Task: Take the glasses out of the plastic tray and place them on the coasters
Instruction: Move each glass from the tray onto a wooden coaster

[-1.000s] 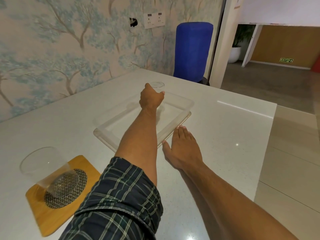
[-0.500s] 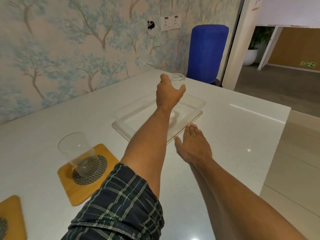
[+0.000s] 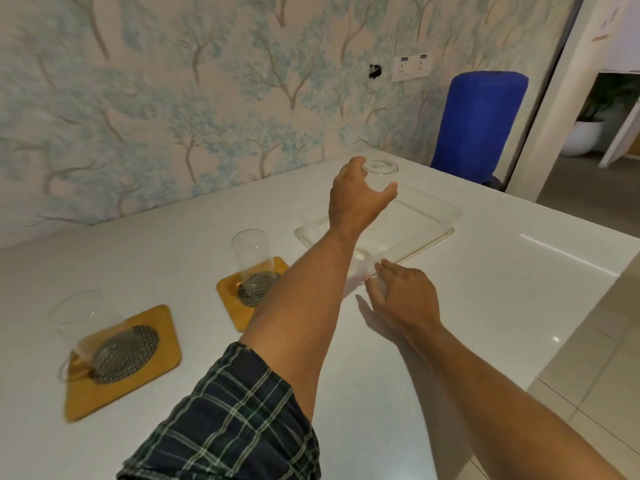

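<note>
My left hand [image 3: 356, 202] is shut on a clear glass [image 3: 381, 171] and holds it in the air above the clear plastic tray [image 3: 436, 216]. No other glass shows in the tray. My right hand [image 3: 405, 296] rests on the white table by the tray's near corner, fingers spread and touching its edge. Two wooden coasters with mesh centres lie to the left. The nearer coaster [image 3: 145, 368] carries a glass [image 3: 79, 320]. The farther coaster [image 3: 235, 299] carries another glass [image 3: 251, 251].
The white table [image 3: 502, 271] ends at an edge on the right, with tiled floor below. A wallpapered wall runs along the far side. A blue chair back [image 3: 478, 123] stands past the table's far corner by a doorway.
My left hand has lifted the glass higher above the tray. My right hand slid up to the tray's corner. The view swung left, bringing a second coaster with a glass into sight.
</note>
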The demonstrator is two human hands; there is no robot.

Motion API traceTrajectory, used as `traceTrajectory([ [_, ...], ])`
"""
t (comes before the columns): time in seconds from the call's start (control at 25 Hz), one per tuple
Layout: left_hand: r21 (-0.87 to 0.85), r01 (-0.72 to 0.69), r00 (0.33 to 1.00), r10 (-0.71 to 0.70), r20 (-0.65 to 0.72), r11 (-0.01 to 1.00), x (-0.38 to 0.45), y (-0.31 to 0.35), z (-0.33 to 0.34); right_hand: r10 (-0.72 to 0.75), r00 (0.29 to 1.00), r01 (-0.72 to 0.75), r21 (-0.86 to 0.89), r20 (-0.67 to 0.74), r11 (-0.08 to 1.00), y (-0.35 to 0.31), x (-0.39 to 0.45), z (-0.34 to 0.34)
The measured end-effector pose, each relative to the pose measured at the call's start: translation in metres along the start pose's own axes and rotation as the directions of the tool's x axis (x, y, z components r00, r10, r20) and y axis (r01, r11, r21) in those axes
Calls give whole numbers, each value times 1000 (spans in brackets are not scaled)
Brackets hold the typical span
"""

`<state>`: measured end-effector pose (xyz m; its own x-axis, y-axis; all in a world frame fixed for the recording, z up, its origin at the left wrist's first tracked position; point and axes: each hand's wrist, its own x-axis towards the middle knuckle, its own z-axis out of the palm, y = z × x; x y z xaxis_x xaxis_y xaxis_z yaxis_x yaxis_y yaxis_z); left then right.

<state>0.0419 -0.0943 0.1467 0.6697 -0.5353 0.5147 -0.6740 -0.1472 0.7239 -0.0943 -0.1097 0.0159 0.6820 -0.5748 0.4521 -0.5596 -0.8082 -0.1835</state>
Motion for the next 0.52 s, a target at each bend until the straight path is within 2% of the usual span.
traceTrajectory([
  [0.16, 23, 23, 999, -22, -44, 999, -23, 4, -48, -216, 976, 217, -29, 35, 976, -45, -21, -12],
  [0.32, 57, 23, 996, -18, -91, 998, -41, 5, -93, -474, 880, 470, 141, -5, 871, -88, -35, -17],
  [0.52, 113, 40, 987, -22, -159, 993, -59, -3, -150, -573, 817, 571, 251, -73, 782, -153, -55, -19],
])
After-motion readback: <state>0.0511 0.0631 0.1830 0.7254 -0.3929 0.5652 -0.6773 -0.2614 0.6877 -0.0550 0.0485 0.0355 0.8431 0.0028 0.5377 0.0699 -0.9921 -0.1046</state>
